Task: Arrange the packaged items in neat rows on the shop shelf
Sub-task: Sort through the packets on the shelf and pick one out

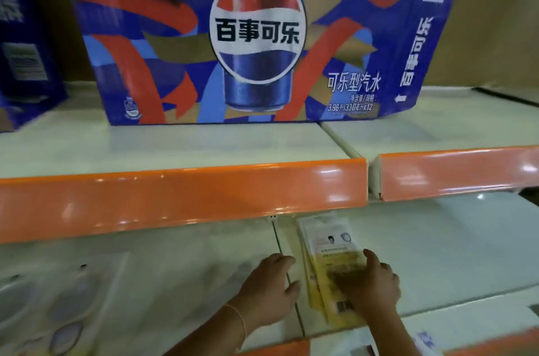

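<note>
Two hands: both mine, reaching onto the lower shelf of a shop display, under an orange price rail.
Stack: a small pile of flat yellow-and-white packets lies on the white shelf board, just right of the seam between two shelf panels.
Long axis: the packets run front to back, pointing away from me into the shelf, their barcode end nearest me.
Right hand: my right hand lies on top of the near half of the stack, fingers spread loosely and pressing down, thumb at the stack's right edge; it is not curled round anything I can see.
Left hand: my left hand rests on the shelf just left of the stack, fingers relaxed and straight, holding nothing, fingertips close to the packets' left edge.
Nearer hand: the right, already touching; the left would only need to slide right to square the side.
Surroundings: more packaged goods, blurred, lie at lower left; a large blue cola carton stands on the shelf above, with another blue box at far left.
In the way: the overhanging rail hides the stack's far end, so, as I judge it, pushing deeper goes partly blind.
</note>
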{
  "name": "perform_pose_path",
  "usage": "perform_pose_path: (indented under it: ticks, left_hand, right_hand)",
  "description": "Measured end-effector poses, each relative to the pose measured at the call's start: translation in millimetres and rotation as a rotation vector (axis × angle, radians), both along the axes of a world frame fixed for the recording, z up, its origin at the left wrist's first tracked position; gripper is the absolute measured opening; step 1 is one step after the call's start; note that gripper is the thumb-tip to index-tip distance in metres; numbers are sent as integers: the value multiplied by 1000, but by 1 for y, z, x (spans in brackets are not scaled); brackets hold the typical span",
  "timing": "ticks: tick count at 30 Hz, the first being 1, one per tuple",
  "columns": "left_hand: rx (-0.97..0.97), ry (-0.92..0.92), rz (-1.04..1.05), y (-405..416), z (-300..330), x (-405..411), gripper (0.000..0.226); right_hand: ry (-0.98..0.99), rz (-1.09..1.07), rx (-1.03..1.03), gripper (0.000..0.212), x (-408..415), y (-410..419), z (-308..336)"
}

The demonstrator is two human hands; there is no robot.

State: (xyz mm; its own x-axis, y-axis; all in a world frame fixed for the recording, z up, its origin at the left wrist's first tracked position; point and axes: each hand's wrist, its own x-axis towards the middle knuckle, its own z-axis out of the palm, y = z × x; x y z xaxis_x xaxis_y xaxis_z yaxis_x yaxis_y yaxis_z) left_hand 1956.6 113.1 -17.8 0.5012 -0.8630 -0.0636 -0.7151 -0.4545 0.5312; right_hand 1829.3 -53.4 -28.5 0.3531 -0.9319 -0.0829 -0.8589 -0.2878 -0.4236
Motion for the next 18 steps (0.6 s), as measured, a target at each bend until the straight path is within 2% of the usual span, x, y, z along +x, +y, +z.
perform_pose_path:
  ticks: [4,7,10,18]
  left_hand:
    - [16,-44,9,-5,2,1,53]
    - [21,-38,16,-5,4,0,54]
    - [17,-43,20,-2,2,-2,53]
    - [41,-43,30,2,0,-2,52]
  right_hand:
    - [-118,-5,55,81,-2,-13,-6]
    - [-239,-7,152,49,-4,-21,-1]
    - [-210,14,121,21,-7,-32,1]
    - [-208,-12,43,22,-12,-44,6]
